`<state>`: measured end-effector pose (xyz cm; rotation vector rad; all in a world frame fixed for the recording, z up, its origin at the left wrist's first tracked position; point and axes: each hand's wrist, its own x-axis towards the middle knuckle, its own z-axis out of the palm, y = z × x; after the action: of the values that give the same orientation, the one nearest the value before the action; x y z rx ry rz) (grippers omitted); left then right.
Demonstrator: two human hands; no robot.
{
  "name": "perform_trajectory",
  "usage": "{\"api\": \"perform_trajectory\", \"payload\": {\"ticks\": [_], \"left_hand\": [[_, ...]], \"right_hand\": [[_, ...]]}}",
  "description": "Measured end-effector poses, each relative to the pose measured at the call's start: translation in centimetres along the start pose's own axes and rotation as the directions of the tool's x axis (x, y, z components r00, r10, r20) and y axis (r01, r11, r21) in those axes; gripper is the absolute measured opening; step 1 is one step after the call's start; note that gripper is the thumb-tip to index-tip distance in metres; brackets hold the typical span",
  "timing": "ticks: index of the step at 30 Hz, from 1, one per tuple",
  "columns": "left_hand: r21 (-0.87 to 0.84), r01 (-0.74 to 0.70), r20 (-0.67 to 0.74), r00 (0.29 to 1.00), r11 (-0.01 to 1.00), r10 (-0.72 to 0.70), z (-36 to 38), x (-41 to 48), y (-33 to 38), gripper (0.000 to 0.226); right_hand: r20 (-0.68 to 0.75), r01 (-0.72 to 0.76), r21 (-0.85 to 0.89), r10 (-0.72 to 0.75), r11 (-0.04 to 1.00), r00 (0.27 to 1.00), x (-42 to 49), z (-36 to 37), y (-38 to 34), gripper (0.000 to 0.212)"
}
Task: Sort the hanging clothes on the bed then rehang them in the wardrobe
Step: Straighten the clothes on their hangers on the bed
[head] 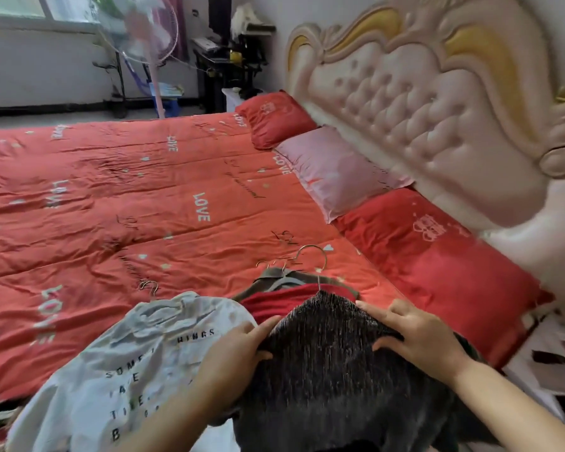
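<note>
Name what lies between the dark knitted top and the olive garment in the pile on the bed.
A red garment: a band of it shows between the dark knitted top and the olive garment, seen in the head view.

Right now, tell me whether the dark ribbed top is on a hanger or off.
On a hanger: the dark ribbed top has a metal hook rising from its neckline.
</note>
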<state>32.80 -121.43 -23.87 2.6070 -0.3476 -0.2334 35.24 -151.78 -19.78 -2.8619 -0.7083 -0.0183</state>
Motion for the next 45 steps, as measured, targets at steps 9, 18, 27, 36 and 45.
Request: {"api": "perform_trajectory", "payload": {"ticks": [9, 18, 27, 36, 45], "left_hand": [[-0.070, 0.192, -0.006, 0.981, 0.979, -0.193, 8.8, 13.9, -2.5, 0.059], [-0.071, 0.337, -0.011, 0.941, 0.939, -0.339, 14.8, 22.4, -12.0, 0.051], [0.268, 0.374, 0.208, 0.877, 0.888, -0.432, 22.0, 26.9, -15.9, 0.073], [0.279, 0.357, 0.231, 0.876, 0.892, -0.423, 22.0, 26.3, -15.6, 0.073], [0.188, 0.422, 0.074, 0.895, 0.887, -0.441, 15.0, 17.8, -13.1, 0.067]], "right_hand": [[0.196, -0.014, 0.045, 0.005, 0.999, 0.981, 11.3, 8.9, 13.2, 0.075], [0.319, -0.083, -0.010, 0.082, 0.996, 0.944, 21.6, 21.3, 16.1, 0.072], [0.507, -0.280, -0.165, 0.324, 0.946, 0.798, 23.5, 33.1, 15.1, 0.061], [0.556, -0.324, -0.149, 0.350, 0.934, 0.754, 24.1, 32.4, 14.7, 0.062], [0.460, -0.162, -0.012, 0.150, 0.987, 0.875, 20.7, 25.7, 3.9, 0.057]]}}
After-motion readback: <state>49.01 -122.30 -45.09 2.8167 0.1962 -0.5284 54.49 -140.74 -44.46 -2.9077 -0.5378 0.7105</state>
